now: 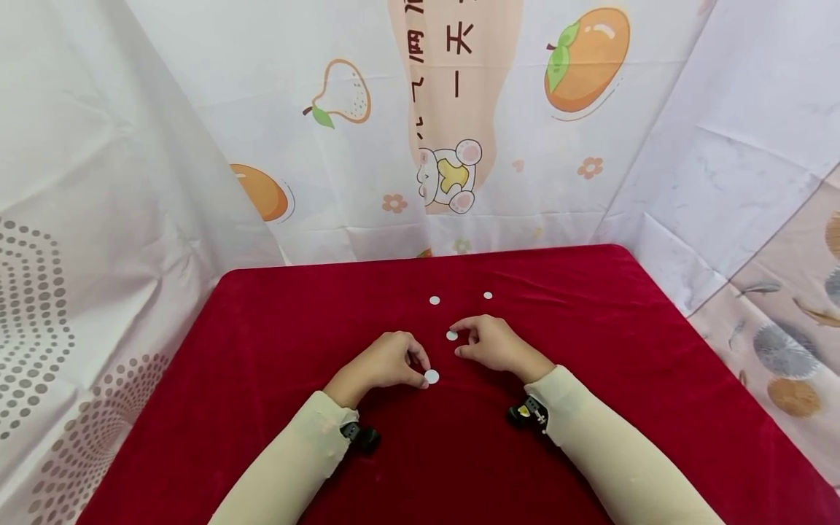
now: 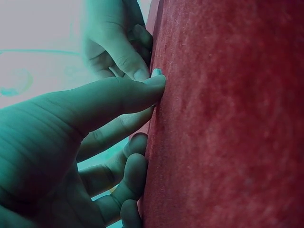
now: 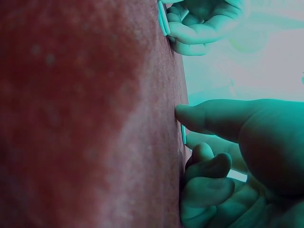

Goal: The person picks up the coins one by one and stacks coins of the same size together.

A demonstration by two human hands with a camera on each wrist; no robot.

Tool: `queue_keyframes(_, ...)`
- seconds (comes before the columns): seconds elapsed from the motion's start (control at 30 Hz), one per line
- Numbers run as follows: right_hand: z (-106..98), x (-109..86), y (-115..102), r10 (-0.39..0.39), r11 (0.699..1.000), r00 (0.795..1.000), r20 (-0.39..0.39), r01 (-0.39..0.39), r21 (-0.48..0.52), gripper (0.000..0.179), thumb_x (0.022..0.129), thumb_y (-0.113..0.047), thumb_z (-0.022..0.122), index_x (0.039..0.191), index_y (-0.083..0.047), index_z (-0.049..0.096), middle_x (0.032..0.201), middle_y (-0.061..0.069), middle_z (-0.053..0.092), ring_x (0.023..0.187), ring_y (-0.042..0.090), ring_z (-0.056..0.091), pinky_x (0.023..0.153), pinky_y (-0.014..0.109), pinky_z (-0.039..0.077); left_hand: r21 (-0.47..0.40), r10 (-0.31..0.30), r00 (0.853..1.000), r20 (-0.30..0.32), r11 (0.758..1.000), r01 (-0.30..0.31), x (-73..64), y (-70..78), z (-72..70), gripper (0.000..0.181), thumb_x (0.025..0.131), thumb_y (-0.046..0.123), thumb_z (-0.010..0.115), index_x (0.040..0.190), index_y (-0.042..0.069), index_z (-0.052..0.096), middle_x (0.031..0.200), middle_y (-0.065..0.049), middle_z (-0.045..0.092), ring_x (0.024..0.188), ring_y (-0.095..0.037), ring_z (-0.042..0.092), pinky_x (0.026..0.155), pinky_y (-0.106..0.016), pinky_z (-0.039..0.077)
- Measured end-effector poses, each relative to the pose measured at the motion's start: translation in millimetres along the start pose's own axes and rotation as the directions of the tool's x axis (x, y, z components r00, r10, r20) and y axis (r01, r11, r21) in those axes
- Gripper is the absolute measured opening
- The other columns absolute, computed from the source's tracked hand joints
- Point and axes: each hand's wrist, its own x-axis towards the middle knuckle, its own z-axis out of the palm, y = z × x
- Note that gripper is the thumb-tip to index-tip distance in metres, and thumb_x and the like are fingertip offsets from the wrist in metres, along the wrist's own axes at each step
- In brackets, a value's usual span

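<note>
Several small flat white discs lie on the red cloth. My left hand [image 1: 392, 359] pinches the edge of the nearest disc [image 1: 431, 376] between thumb and index finger, low over the cloth. In the right wrist view that disc [image 3: 163, 19] is tilted on edge to the camera and looks like thin layers. My right hand [image 1: 495, 344] reaches in from the right. Its index fingertip touches another disc [image 1: 452, 335], while the thumb rests on the cloth, apart from it. The other right fingers [image 3: 206, 192] are curled under.
Farther back lie two more white discs, one left [image 1: 434, 300] and one right [image 1: 488, 295]. Red cloth [image 1: 295, 313] covers the table. Printed white curtains [image 1: 275, 109] hang behind and along both sides. Dark wrist straps [image 1: 530, 413] sit over the pale sleeves.
</note>
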Motion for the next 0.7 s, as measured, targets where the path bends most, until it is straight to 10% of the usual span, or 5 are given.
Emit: queue_keyframes(0.7,0.2,1.2,2.3,0.034,0.998,0.999,-0.027,-0.033,0.048,0.018,0.087,-0.017,0.084,0.103,-0.016,0.078,0.063,0.002,0.058,0.054,0.014,0.053,0.057,0.029,0.046,-0.010,0.013,1.000,-0.002,1.000,-0.013,-0.9,1.0,-1.0,0.015,0.075,0.022,0.093,0.081,0.023,0.079,0.084,0.007,0.067,0.077,-0.012,0.058,0.068,-0.028,0.052)
